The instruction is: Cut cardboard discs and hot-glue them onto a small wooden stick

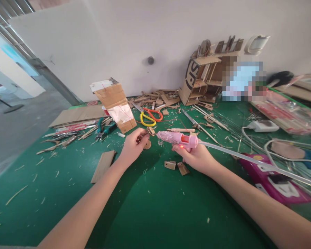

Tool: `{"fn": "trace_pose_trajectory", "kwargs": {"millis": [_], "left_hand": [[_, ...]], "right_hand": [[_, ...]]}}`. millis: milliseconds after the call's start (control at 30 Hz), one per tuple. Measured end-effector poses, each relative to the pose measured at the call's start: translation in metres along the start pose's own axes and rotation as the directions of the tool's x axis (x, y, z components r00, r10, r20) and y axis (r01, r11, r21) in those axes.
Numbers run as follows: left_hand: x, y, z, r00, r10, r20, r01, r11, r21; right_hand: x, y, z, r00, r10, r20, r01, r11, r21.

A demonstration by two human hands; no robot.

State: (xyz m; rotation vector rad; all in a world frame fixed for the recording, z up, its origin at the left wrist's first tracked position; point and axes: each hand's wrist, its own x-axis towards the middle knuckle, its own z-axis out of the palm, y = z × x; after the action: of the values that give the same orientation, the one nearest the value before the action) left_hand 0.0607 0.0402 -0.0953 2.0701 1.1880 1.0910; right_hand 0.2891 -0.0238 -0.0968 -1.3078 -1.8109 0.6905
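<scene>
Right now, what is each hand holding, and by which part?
The right hand grips the pink glue gun by its handle. The left hand pinches a small cardboard disc by its edge at the gun's nozzle.

Both forearms enter from the lower edge and converge toward the centre of the view, bare to the wrist. Left hand [132, 147]: extended forward, back of the hand facing up, fingers [142, 134] curled inward and pinched together at the tips. Right hand [197, 157]: held just right of centre, wrist roughly straight, fingers wrapped closed in a full grip, thumb side toward the camera. The two hands sit near each other, not touching, at about the same height. Right forearm runs diagonally from the lower right corner; left forearm from lower left.
</scene>
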Motion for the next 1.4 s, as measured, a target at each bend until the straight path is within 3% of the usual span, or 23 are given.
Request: {"fn": "trace_pose_trajectory", "kwargs": {"millis": [167,333,733,1133,1400], "left_hand": [[-0.0009,0.0003,-0.0002,1.000,-0.007,-0.003,0.007,1.000,0.000],[-0.0016,0.0008,-0.0003,0.999,-0.016,-0.034,0.012,0.995,-0.102],[-0.0002,0.0012,-0.0017,0.998,0.014,-0.054,-0.014,1.000,-0.002],[-0.0009,0.0035,-0.0043,0.997,0.025,-0.079,-0.021,0.998,0.054],[-0.0037,-0.0001,0.0004,0.995,-0.042,-0.086,0.035,0.997,-0.076]], "right_hand": [[0.0005,-0.0007,0.0000,1.000,-0.008,0.000,0.008,1.000,-0.010],[0.0006,-0.0013,0.0002,0.999,0.031,0.014,-0.031,0.999,0.008],[-0.0001,-0.0019,0.0003,0.993,0.113,0.029,-0.114,0.992,0.053],[0.0003,-0.0011,0.0014,0.995,0.097,0.010,-0.098,0.993,0.063],[0.0015,-0.0033,-0.0002,0.989,0.145,0.022,-0.146,0.989,0.032]]}}
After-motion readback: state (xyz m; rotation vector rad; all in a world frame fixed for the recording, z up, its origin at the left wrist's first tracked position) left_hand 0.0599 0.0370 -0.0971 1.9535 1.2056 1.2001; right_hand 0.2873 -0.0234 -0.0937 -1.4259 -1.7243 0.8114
